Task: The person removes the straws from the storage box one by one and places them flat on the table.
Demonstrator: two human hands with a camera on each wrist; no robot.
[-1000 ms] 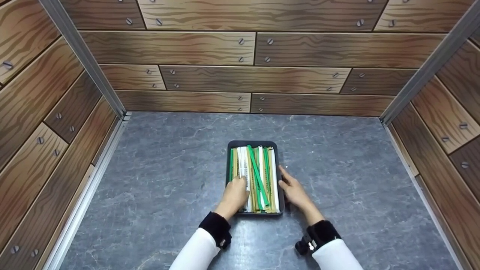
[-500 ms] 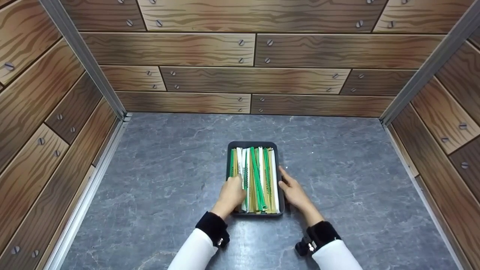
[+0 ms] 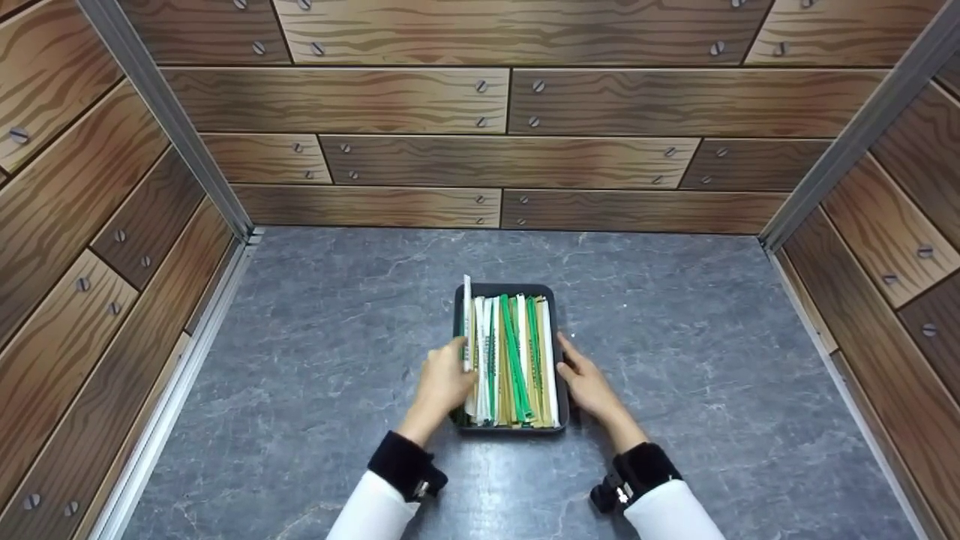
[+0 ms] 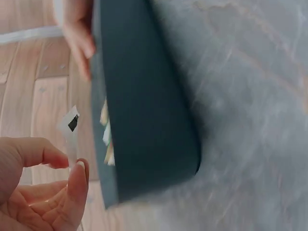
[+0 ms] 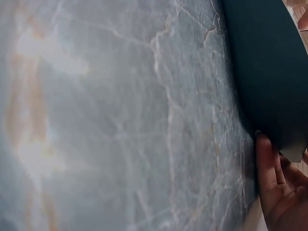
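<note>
A dark, deep tray [image 3: 504, 288] stands on the floor, filled with slim wrapped straws in white, green [image 3: 514, 352] and tan. At its left side my left hand [image 3: 442, 379] pinches a white wrapped straw [image 3: 466, 311]. That straw is lifted, its far end reaching past the tray's rim. In the left wrist view, the thumb and fingertips close on the flat wrapper [image 4: 71, 122] beside the tray's wall [image 4: 144, 106]. My right hand [image 3: 592, 386] rests against the tray's right side with extended fingers, which the right wrist view also shows touching the wall [image 5: 269, 67].
Grey marbled floor [image 3: 337, 322] surrounds the tray. Wood-patterned panels rise at the back [image 3: 375, 206], left [image 3: 45, 352] and right [image 3: 915, 337], with metal strips along the corners.
My left hand has moved left from among the straws and brought up a white wrapped straw. A green straw emerged where the hand had been. The right hand has stayed at the tray's side.
</note>
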